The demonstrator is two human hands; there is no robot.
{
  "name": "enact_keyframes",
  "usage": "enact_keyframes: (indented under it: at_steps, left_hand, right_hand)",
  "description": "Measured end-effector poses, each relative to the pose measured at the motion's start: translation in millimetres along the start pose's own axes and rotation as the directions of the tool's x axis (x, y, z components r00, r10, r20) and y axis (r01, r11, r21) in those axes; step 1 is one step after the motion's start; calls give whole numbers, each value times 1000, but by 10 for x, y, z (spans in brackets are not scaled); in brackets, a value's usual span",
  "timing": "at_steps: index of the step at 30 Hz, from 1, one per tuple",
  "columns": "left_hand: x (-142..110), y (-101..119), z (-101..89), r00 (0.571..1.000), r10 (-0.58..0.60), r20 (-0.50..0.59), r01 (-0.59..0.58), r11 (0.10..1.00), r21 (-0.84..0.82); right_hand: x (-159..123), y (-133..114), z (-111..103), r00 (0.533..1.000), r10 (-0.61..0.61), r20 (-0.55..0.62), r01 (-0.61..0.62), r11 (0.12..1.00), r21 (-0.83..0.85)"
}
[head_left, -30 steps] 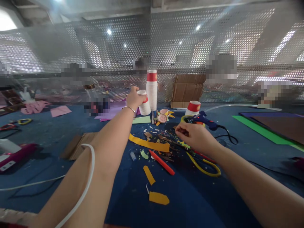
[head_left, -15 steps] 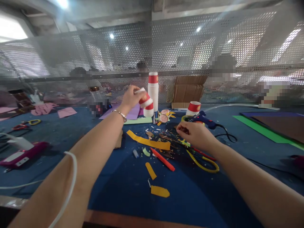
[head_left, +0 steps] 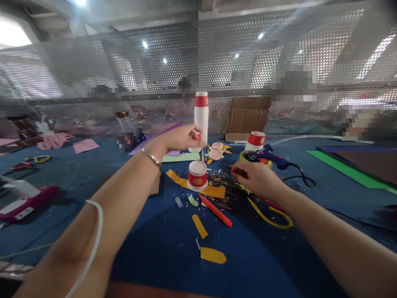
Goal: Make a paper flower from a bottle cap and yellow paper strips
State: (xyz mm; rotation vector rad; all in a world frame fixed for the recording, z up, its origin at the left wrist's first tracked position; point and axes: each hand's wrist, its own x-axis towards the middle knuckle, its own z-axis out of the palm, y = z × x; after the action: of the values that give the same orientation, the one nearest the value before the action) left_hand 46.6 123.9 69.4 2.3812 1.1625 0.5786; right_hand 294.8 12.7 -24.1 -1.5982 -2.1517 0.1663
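My left hand (head_left: 178,139) reaches far forward with its fingers stretched out and nothing in them. Its tips are by a small red-and-white paper cup (head_left: 195,147) at the foot of a tall cup stack (head_left: 201,112). Another paper cup (head_left: 197,175) stands upside down on a yellow paper strip (head_left: 214,191), below that hand and apart from it. My right hand (head_left: 252,177) is curled with its fingers pinched over a pile of paper scraps (head_left: 225,182). What it pinches is hidden. Yellow-handled scissors (head_left: 270,217) lie under its wrist.
A blue glue gun (head_left: 269,156) and a third cup (head_left: 256,140) lie beyond my right hand. A red pen (head_left: 216,210) and yellow offcuts (head_left: 212,255) lie on the blue table (head_left: 155,248). A pink device (head_left: 25,200) sits left, a cardboard box (head_left: 246,118) at the back, green sheets (head_left: 350,171) right.
My left hand let go of the cup it held tilted; that cup now stands upside down on the yellow strip. The hand lowered and its fingers opened. My right hand barely moved.
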Motion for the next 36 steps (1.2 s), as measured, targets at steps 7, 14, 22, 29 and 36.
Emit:
enact_keyframes:
  at_steps: [7, 14, 22, 29, 36]
  left_hand:
    - [776, -344, 160, 964, -99, -248, 161, 957, 242]
    - [887, -453, 192, 967, -136, -213, 205, 915, 348]
    - [826, -386, 94, 958, -96, -272, 189, 921, 340]
    - [717, -285, -50, 926, -37, -375, 141, 956, 255]
    - [552, -160, -168, 826, -37, -562, 64, 998, 29]
  right_hand:
    - [-12, -4, 6, 1000, -7, 19, 6, 1000, 21]
    - [-17, -15, -19, 1000, -2, 27, 1, 999, 36]
    - [-24, -27, -36, 1000, -1, 9, 0, 999, 34]
    - [-16, -20, -28, 1000, 8, 7, -8, 999, 34]
    - [-36, -31, -55, 1000, -3, -13, 3, 1000, 29]
